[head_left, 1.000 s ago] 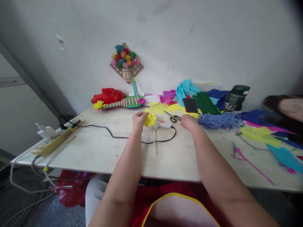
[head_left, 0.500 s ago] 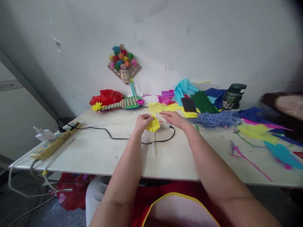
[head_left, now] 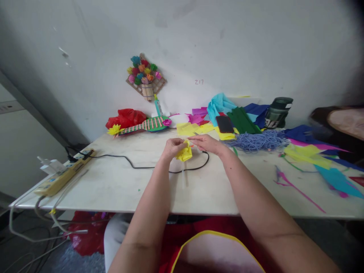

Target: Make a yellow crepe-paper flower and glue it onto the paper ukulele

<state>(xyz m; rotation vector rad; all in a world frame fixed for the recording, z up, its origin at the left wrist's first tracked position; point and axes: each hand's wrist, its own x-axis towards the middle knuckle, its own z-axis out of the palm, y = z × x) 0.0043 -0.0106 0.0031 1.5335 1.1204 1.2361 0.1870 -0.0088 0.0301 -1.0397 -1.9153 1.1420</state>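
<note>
My left hand is closed on a crumpled yellow crepe-paper piece, held just above the white table. My right hand meets it from the right, fingertips at the paper. A thin grey tip of the scissors pokes out past those fingers, so the hand seems closed on them. A black cord loops under both hands; the white glue gun it leads to is hidden behind them.
A power strip lies at the left edge. Along the wall sit a red bag, a striped guitar-shaped craft, a phone, blue yarn, a dark jug and coloured paper sheets. A paper-flower plaque hangs above.
My right hand left the spot by the scissors and moved left to the yellow paper; the scissors no longer lie on the table. My left hand kept hold of the paper.
</note>
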